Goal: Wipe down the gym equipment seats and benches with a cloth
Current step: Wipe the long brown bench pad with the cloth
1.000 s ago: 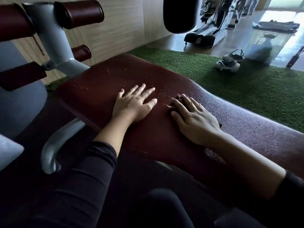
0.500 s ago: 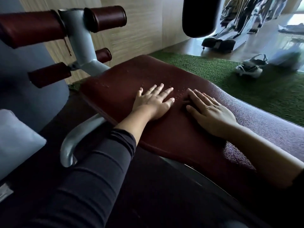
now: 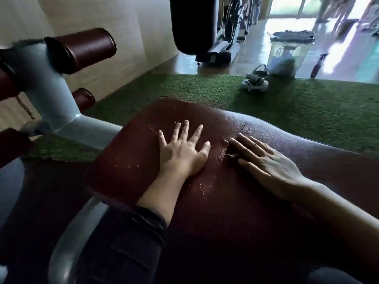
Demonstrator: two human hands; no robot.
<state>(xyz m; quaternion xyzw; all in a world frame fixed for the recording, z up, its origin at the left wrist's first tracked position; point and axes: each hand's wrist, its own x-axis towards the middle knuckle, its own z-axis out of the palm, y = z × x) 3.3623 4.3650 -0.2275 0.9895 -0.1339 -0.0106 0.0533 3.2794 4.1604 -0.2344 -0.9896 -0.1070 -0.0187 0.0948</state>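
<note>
Floor: green artificial turf [image 3: 307,111] lies under and beyond the bench, meeting a glossy hard floor farther back.
Room: pale wood-grain wall [image 3: 123,27] on my left; a black hanging punching bag [image 3: 192,23] ahead; a clear plastic bin [image 3: 289,52] and a pair of white sandals [image 3: 255,79] near the turf's far edge.
Bench: dark red padded vinyl bench [image 3: 225,201] directly below me, its surface speckled with pale worn spots.
Axis: its long axis runs from lower right to upper left, the rounded end pointing at the grey metal post [image 3: 47,87] with maroon roller pads [image 3: 82,50].
Left hand [image 3: 182,152]: flat on the pad, fingers spread, holding nothing.
Right hand [image 3: 268,162]: flat beside it, apart from it, fingers extended, empty too.
</note>
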